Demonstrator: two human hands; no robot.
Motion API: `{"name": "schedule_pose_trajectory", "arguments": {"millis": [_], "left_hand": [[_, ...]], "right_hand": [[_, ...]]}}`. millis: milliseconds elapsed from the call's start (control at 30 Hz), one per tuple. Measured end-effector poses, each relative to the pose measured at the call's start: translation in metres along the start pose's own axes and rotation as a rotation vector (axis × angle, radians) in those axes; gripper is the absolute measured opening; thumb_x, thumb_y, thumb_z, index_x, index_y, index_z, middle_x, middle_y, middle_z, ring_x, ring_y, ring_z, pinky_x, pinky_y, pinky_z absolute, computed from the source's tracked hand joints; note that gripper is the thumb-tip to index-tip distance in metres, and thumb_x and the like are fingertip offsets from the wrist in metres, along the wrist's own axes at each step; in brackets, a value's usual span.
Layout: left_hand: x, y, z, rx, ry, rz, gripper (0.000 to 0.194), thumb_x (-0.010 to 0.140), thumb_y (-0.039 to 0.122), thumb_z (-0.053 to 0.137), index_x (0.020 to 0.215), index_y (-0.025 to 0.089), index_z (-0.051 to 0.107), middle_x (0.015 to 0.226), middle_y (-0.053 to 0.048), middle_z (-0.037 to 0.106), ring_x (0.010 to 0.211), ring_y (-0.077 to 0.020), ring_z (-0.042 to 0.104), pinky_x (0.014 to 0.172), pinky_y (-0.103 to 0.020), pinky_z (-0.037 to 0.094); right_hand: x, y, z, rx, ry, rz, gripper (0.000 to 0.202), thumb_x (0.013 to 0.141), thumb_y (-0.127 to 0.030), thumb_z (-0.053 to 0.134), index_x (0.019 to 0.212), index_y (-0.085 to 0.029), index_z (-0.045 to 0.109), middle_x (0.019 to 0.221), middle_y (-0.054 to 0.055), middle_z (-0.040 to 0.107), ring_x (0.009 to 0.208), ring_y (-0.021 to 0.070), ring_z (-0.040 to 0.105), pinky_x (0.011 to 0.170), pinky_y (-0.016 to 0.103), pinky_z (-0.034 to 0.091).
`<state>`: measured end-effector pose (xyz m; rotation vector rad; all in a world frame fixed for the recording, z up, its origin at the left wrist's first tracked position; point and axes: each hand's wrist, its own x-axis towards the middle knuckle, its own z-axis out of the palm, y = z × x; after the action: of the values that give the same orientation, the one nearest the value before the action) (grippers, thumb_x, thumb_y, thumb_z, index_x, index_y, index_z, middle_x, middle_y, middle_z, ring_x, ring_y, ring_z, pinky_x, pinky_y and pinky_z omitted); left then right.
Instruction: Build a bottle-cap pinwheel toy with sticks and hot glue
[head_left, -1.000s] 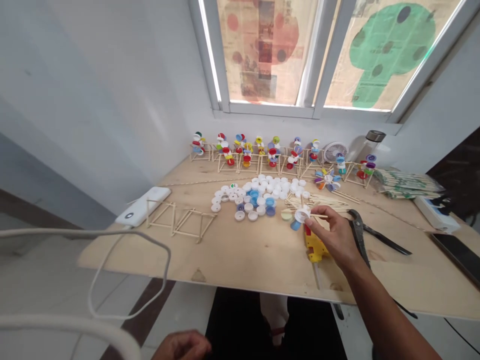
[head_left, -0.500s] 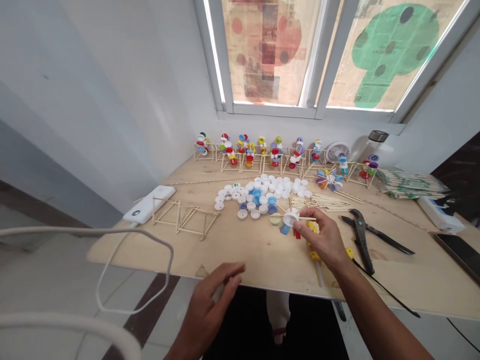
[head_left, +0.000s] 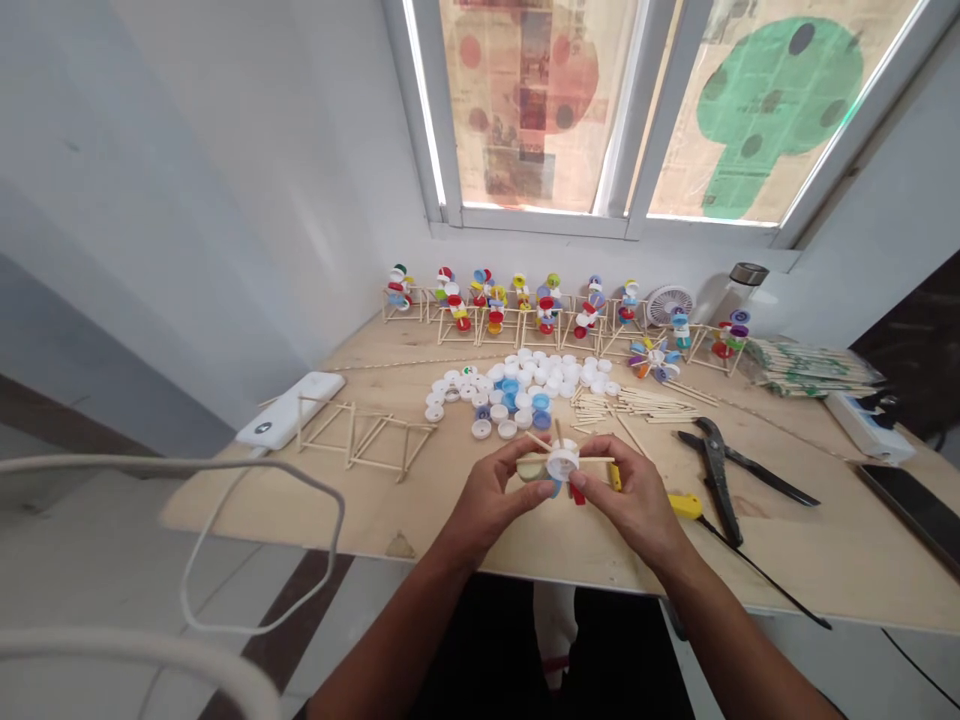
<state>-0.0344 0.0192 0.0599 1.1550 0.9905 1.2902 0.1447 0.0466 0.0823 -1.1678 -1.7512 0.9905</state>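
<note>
Between both hands, over the front of the table, is a small bottle-cap wheel [head_left: 562, 463]: a white cap hub with thin wooden sticks poking out and a few coloured caps on it. My left hand [head_left: 499, 500] pinches its left side, near a pale cap. Thumb and fingers of my right hand [head_left: 626, 495] grip its right side by a stick. Partly behind my right hand lies a yellow-handled tool [head_left: 684, 506] with a black cord. Beyond the wheel are loose bottle caps [head_left: 536, 380], mostly white with some blue, and a heap of wooden sticks [head_left: 637, 404].
Stick frames with colourful cap wheels [head_left: 547, 305] line the back. Two bare stick frames [head_left: 367, 440] and a white power bank [head_left: 289, 410] are at left. Black pliers [head_left: 718, 480], a phone [head_left: 911, 510], a power strip [head_left: 870, 428] and a small fan [head_left: 670, 305] stand or lie rightward.
My left hand has come up from the table's front edge and taken hold of the wheel. My right hand has brought the wheel slightly left and nearer.
</note>
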Motion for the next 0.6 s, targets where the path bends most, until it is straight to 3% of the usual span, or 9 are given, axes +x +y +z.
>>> {"name": "schedule_pose_trajectory", "arguments": {"millis": [367,500,600], "left_hand": [[0.005,0.0,0.001,-0.077,-0.034,-0.126,0.029,0.058,0.027,0.081,0.084,0.017,0.073,0.087,-0.005,0.07,0.081,-0.0207,0.06,0.071,-0.029,0.047],[0.008,-0.012,-0.005,-0.188,0.04,-0.152,0.028,0.059,0.027,0.082,0.083,0.018,0.073,0.085,-0.004,0.071,0.078,-0.0179,0.06,0.071,-0.027,0.045],[0.011,-0.022,-0.01,-0.307,0.117,-0.193,0.027,0.058,0.026,0.083,0.081,0.017,0.072,0.082,-0.004,0.071,0.076,-0.0152,0.06,0.071,-0.025,0.044]], "right_hand": [[-0.007,0.004,0.004,0.014,-0.083,0.016,0.023,0.075,-0.038,0.065,0.091,-0.022,0.064,0.096,0.004,0.069,0.096,0.0238,0.062,0.087,0.037,0.046],[-0.003,0.012,-0.012,-0.043,-0.091,-0.003,0.03,0.077,-0.038,0.064,0.102,-0.023,0.065,0.106,0.005,0.068,0.105,0.0241,0.059,0.094,0.039,0.043],[0.007,0.022,-0.028,-0.092,-0.01,-0.005,0.028,0.082,-0.04,0.058,0.101,-0.021,0.065,0.108,0.007,0.068,0.106,0.0246,0.06,0.093,0.039,0.044]]}}
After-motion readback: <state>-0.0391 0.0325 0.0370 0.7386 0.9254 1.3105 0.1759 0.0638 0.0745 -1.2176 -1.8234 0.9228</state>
